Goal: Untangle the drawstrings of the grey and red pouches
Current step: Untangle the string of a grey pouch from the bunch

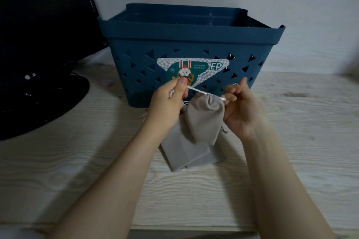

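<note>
1. The left hand (169, 95) is raised in front of the blue basket (186, 54), thumb and fingers pinching one end of a white drawstring (196, 90). Pulling harder here could cinch a knot tighter instead of freeing it.

2. A sliver of red (182, 111), probably the red pouch, peeks out below the left hand, mostly hidden. Its cord cannot be made out, so I cannot tell whether it is caught in the one being pulled; if it is, lifting would drag it along.

3. The grey pouch (204, 120) hangs between the hands, its mouth gathered shut, its bottom over other grey pouches (182, 153) lying flat on the bench (77, 170). A sideways tug would likely pucker the mouth further and trap any snag inside the channel.

4. The right hand (239, 110) pinches the other end of the drawstring just beside the pouch's mouth, fingers curled. The cord looks thin and taut; a slipping grip would drop the pouch onto the pile and could re-tangle loose ends.
</note>
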`<state>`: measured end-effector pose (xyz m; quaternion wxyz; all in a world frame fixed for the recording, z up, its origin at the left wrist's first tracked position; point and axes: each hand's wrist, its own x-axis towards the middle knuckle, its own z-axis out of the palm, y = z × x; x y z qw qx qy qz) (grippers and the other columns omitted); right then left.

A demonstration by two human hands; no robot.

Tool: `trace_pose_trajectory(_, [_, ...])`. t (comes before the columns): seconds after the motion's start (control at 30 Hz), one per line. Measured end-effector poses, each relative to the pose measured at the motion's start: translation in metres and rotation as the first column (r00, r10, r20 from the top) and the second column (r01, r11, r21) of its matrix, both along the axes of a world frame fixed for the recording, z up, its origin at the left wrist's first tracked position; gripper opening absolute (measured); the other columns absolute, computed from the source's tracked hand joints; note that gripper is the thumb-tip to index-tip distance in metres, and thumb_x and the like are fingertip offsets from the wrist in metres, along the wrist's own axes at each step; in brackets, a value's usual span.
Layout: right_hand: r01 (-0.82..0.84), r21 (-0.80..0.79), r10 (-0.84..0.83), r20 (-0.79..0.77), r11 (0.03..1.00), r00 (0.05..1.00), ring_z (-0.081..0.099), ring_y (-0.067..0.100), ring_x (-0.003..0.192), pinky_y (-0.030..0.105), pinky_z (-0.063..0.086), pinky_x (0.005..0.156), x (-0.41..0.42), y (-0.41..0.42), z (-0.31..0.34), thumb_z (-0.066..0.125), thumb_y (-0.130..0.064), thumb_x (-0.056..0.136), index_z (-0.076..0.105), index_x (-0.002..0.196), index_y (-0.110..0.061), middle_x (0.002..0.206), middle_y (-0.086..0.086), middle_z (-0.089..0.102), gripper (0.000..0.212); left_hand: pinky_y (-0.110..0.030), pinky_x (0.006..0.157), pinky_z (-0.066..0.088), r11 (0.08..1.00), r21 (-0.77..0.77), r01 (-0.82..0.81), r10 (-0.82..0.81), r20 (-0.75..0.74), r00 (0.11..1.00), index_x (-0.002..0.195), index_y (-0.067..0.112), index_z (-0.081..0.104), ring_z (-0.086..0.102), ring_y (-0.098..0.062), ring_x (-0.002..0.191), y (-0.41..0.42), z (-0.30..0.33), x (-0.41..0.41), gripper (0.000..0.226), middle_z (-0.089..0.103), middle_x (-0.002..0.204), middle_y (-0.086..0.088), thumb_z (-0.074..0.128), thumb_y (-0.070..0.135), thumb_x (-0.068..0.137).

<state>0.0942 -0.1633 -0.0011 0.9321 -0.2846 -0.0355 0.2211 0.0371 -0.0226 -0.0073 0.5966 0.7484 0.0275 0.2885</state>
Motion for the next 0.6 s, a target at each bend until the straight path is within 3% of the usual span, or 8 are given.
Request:
trace_pose_trajectory(0.1, [0.097, -0.275, -0.051, 0.172, 0.957, 0.984, 0.031, 0.003, 0.037, 0.014, 0.035, 0.043, -0.006, 0.003, 0.001, 0.043, -0.034, 0.097, 0.059, 0.058, -0.016, 0.055, -0.004, 0.042, 0.045, -0.017, 0.043, 0.029, 0.976, -0.204, 0.073, -0.075, -0.001, 0.997, 0.062, 0.012, 0.046, 0.035, -0.007, 0.040, -0.009, 0.003, -0.004, 0.037, 0.039, 0.047, 0.009, 0.044, 0.022, 0.098])
trace_pose_trajectory(0.23, [0.258, -0.556, 0.042, 0.469, 0.790, 0.882, 0.028, 0.005, 0.041, 0.016, 0.032, 0.045, -0.016, 0.004, 0.004, 0.051, -0.025, 0.093, 0.069, 0.079, -0.012, 0.040, -0.011, 0.033, 0.027, -0.019, 0.047, 0.032, 0.940, -0.325, 0.105, -0.121, -0.030, 0.992, 0.064, 0.011, 0.055, 0.041, -0.007, 0.042, -0.011, 0.004, -0.006, 0.033, 0.043, 0.047, 0.007, 0.049, 0.022, 0.095])
trace_pose_trajectory(0.3, [0.295, -0.579, 0.093, 0.546, 0.760, 0.832, 0.035, 0.001, 0.040, 0.014, 0.034, 0.046, -0.020, 0.006, 0.006, 0.054, -0.015, 0.091, 0.069, 0.083, -0.007, 0.041, -0.012, 0.046, 0.019, -0.020, 0.050, 0.031, 0.910, -0.389, 0.145, -0.163, -0.014, 0.987, 0.067, 0.012, 0.058, 0.041, -0.007, 0.045, -0.008, 0.005, -0.006, 0.032, 0.044, 0.048, 0.008, 0.048, 0.022, 0.095])
trace_pose_trajectory(0.4, [0.268, -0.555, 0.151, 0.596, 0.788, 0.789, 0.047, -0.002, 0.044, 0.012, 0.036, 0.048, -0.023, 0.009, 0.007, 0.056, -0.002, 0.087, 0.068, 0.081, -0.004, 0.064, -0.006, 0.064, 0.014, -0.015, 0.050, 0.033, 0.911, -0.380, 0.156, -0.164, 0.013, 0.986, 0.068, 0.012, 0.062, 0.039, -0.006, 0.048, -0.007, 0.006, -0.006, 0.032, 0.044, 0.049, 0.008, 0.047, 0.019, 0.095])
trace_pose_trajectory(0.5, [0.271, -0.576, 0.183, 0.608, 0.772, 0.772, 0.046, -0.001, 0.047, 0.010, 0.034, 0.048, -0.024, 0.011, 0.004, 0.059, -0.003, 0.086, 0.067, 0.077, 0.000, 0.066, -0.001, 0.061, 0.013, -0.012, 0.052, 0.038, 0.934, -0.333, 0.126, -0.132, 0.004, 0.991, 0.069, 0.014, 0.062, 0.044, -0.003, 0.050, -0.008, 0.006, -0.006, 0.028, 0.047, 0.051, 0.009, 0.049, 0.018, 0.094])
trace_pose_trajectory(0.6, [0.258, -0.569, 0.142, 0.565, 0.781, 0.813, 0.037, 0.001, 0.044, 0.013, 0.031, 0.045, -0.021, 0.013, 0.001, 0.056, -0.008, 0.089, 0.065, 0.075, -0.003, 0.054, -0.004, 0.053, 0.018, -0.017, 0.068, 0.048, 0.932, -0.323, 0.163, -0.178, -0.016, 0.984, 0.079, 0.017, 0.065, 0.059, -0.002, 0.066, -0.011, 0.005, -0.007, 0.014, 0.062, 0.065, 0.010, 0.056, 0.018, 0.090])
